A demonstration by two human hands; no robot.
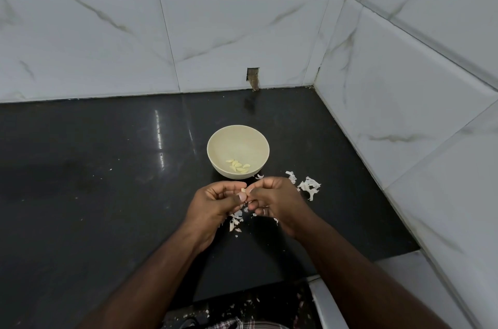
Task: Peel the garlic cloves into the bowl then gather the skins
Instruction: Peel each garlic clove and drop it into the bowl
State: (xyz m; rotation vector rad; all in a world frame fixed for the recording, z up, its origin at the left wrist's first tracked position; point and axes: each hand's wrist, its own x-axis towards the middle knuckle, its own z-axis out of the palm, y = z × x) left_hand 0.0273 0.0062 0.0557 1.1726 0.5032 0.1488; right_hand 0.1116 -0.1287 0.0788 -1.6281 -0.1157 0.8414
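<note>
A: Head view. Where is the work item?

B: Frame centre. The left hand [215, 200] and right hand [272, 200] meet with fingers curled, both pinching one garlic clove [243, 190] at the fingertips, probably so the skin can be pulled away.

A: Why hold it there?

B: It sits just below the bowl [238, 151], so a peeled clove has a short drop onto the peeled cloves [238, 165] already inside.

A: And the skins [310, 186]?

B: Scattered on the dark surface [107, 167] right of and beneath the hands, not yet gathered.
</note>
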